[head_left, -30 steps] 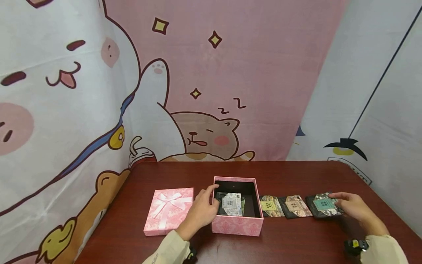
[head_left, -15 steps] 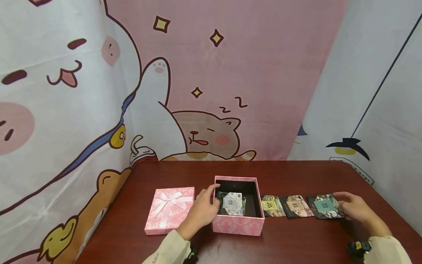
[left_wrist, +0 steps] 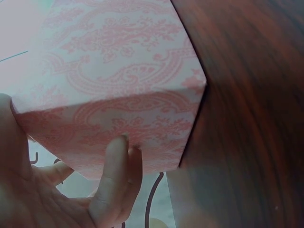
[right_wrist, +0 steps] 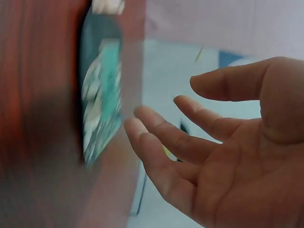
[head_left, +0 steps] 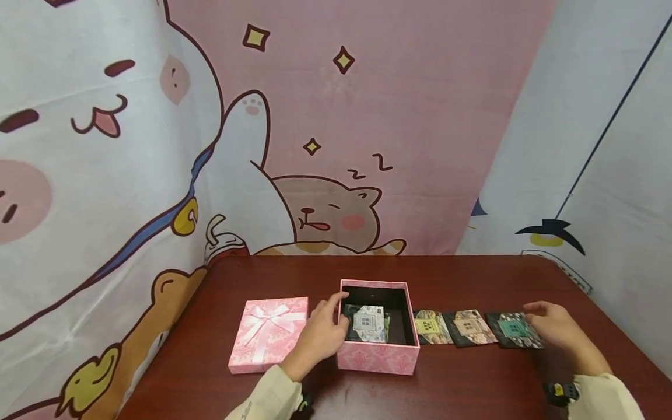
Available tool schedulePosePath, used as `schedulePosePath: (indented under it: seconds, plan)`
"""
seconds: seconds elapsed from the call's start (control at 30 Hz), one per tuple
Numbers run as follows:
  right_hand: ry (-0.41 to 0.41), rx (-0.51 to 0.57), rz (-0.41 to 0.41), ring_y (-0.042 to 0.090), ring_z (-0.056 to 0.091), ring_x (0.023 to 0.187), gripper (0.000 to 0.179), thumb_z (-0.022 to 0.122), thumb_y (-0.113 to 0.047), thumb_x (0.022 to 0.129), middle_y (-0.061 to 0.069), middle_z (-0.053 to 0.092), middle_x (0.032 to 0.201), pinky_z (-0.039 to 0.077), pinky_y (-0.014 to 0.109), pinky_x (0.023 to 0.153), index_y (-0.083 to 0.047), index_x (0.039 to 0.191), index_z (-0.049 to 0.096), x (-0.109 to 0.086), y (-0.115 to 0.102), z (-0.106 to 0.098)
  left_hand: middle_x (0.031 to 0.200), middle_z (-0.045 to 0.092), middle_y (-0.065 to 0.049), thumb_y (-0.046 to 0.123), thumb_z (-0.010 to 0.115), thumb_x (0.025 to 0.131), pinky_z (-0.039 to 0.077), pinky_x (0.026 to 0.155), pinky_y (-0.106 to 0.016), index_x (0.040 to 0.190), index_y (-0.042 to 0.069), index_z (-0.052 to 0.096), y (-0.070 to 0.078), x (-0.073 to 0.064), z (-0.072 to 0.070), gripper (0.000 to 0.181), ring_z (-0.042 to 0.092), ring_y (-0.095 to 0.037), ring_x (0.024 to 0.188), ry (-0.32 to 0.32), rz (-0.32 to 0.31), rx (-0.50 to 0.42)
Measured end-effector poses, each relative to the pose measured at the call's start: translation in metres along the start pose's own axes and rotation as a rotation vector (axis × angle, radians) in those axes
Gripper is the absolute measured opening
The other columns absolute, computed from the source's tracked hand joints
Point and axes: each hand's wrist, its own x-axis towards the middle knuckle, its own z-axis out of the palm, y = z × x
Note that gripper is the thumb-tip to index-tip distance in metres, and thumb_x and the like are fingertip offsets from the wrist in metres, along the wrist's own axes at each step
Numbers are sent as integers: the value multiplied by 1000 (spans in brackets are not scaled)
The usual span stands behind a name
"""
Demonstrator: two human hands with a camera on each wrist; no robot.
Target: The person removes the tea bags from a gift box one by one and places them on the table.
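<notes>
My left hand point(head_left: 325, 328) grips the left wall of an open pink patterned box point(head_left: 377, 357), index fingertip at the rim. The left wrist view shows curled fingers point(left_wrist: 112, 178) against the outside of the box's side. Inside the black-lined box lies a flat square packet point(head_left: 368, 324) with a white floral print and grey label, partly covering a greenish one. On the right, my right hand point(head_left: 557, 326) hovers beside a dark packet with a teal label point(head_left: 514, 329). Its fingers are loosely spread and hold nothing in the right wrist view.
A packet with a yellow label point(head_left: 430, 326) and one with a peach label point(head_left: 469, 328) lie in a row right of the box. The pink lid point(head_left: 269, 335) with a ribbon bow rests to its left. A cartoon-print cloth point(head_left: 420, 128) hangs behind the brown table point(head_left: 294, 274).
My right hand has let go of the teal-labelled packet, which now lies flat on the table at the row's right end. My left hand stays on the box.
</notes>
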Motion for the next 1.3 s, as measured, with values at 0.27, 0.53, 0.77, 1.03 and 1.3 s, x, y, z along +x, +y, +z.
schedulePosePath:
  seconds: [0.27,0.53,0.77,1.03,1.3]
  plan:
    - [48,24,-44,39,63,94,49,48,-17,100,39,55,118,51,40,65,16,135,39,-9,-58,15,107,60,-10,16,57,91,47,73,-45,139,19,55,-1,-1,0,48,56,-25,92,7,-5,-16]
    - [29,88,-130,27,67,90,51,50,-19,102,39,55,123,50,33,64,12,140,36,-26,-108,28,111,60,-10,20,57,92,48,76,-47,140,22,54,-1,1,2,48,56,-25,94,-4,-14,-15]
    - [47,169,-230,23,70,85,44,55,-13,99,31,64,114,52,31,63,11,134,45,-32,-149,52,109,60,-10,19,57,92,49,76,-47,140,22,54,-2,2,1,48,56,-24,92,-8,-22,-14]
    - [-29,325,-269,26,72,83,35,55,-5,96,27,66,106,55,30,62,13,126,51,-35,-190,84,109,60,-10,19,57,92,48,74,-46,140,21,54,-1,0,0,48,56,-23,91,-14,-19,-18]
    - [-141,397,-298,20,70,77,35,60,-3,94,19,69,96,56,34,63,15,123,52,-36,-216,115,104,59,-9,17,57,91,48,72,-43,140,21,53,-1,-1,0,49,54,-20,85,-23,-7,-22]
